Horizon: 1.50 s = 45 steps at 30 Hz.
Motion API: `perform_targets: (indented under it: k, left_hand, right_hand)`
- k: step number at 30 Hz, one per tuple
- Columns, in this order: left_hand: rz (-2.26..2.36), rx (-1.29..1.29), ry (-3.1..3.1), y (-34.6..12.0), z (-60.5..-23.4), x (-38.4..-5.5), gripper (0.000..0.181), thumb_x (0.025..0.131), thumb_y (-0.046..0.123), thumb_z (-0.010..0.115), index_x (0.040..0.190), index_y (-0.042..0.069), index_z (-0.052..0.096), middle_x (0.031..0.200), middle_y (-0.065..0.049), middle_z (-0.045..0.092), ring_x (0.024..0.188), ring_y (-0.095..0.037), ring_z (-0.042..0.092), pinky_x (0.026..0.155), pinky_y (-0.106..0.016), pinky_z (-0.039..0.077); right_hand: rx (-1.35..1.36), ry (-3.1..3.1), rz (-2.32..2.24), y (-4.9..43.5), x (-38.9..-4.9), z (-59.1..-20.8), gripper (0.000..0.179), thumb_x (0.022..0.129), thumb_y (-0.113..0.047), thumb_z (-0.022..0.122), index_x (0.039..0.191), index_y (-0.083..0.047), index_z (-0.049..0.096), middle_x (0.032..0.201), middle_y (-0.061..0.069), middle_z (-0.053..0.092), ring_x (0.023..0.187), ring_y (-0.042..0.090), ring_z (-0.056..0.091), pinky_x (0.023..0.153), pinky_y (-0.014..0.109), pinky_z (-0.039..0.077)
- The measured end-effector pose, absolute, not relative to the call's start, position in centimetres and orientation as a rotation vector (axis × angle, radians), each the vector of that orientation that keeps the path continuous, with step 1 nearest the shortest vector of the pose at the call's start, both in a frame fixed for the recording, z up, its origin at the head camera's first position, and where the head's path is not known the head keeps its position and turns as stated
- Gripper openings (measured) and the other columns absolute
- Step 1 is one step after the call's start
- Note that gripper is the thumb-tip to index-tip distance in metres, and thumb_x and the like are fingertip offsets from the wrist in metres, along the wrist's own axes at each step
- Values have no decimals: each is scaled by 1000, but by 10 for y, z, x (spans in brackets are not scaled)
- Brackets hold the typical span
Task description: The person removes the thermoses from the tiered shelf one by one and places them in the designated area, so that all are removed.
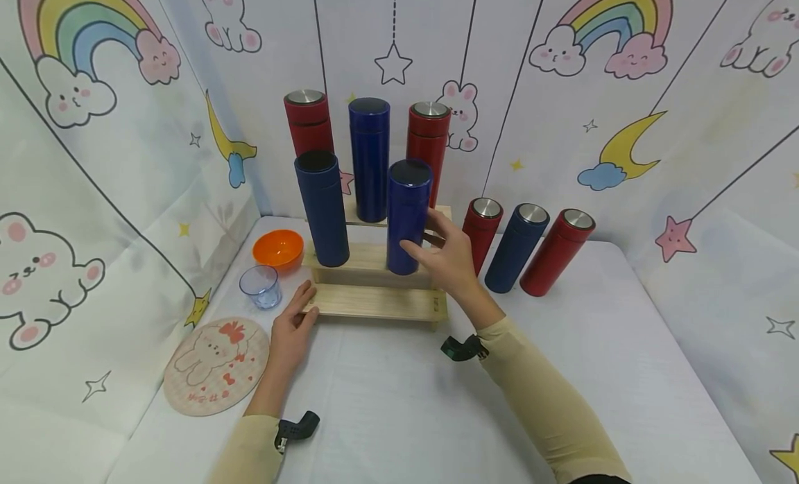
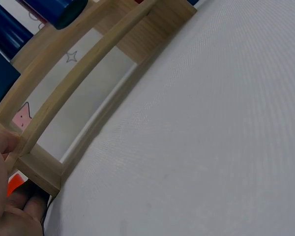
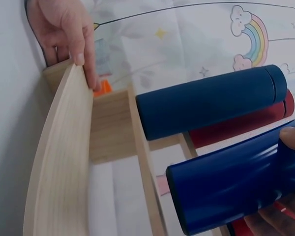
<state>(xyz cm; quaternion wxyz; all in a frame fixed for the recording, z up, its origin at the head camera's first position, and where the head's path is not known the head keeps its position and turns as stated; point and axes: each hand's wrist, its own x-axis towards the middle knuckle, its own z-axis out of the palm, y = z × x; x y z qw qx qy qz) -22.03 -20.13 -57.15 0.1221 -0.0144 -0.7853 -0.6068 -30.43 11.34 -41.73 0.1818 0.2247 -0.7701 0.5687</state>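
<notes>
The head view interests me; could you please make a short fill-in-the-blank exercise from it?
The flask in the right hand is ____.
The left hand touches the wooden rack at its ____ end.
Of the flasks right of the rack, ____ are red.
Missing words: blue; left; two.

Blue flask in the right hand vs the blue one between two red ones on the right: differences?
- Top: the held flask has a dark top; the table flask has a silvery one.
- Color: the held flask is a brighter, glossier blue; the table flask looks darker and duller.
- State: the held flask is in the right hand; the table flask stands on the table, untouched.
Shared: both blue, cylindrical, tops facing up.
</notes>
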Motion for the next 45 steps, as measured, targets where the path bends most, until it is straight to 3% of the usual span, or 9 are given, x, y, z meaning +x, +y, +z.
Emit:
perform_targets:
  k: [24,34,45]
  left_hand:
    - [-1764,-47,-2286,-201,-573,-221,47,112,12,63,158,6,57,171,2,42,159,-17,33,102,-8,43]
    - [-1758,-45,-2288,-201,-572,-220,47,112,12,63,158,7,57,170,3,43,159,-18,34,103,-7,42]
    - [-1799,-65,-2238,-198,-567,-217,47,111,9,64,156,2,57,170,-4,43,158,-22,35,104,-7,41]
  right_hand:
    - [632,-2176,1548,141,-297,-418,66,92,-13,89,151,-4,61,143,12,68,127,30,69,106,47,57]
    - [618,-2179,1515,153,-293,-419,64,92,-14,89,149,-5,63,139,13,71,121,34,72,100,51,60]
    - [575,-2202,1487,164,-288,-420,65,94,-15,88,151,-5,61,139,14,71,120,34,73,101,55,59]
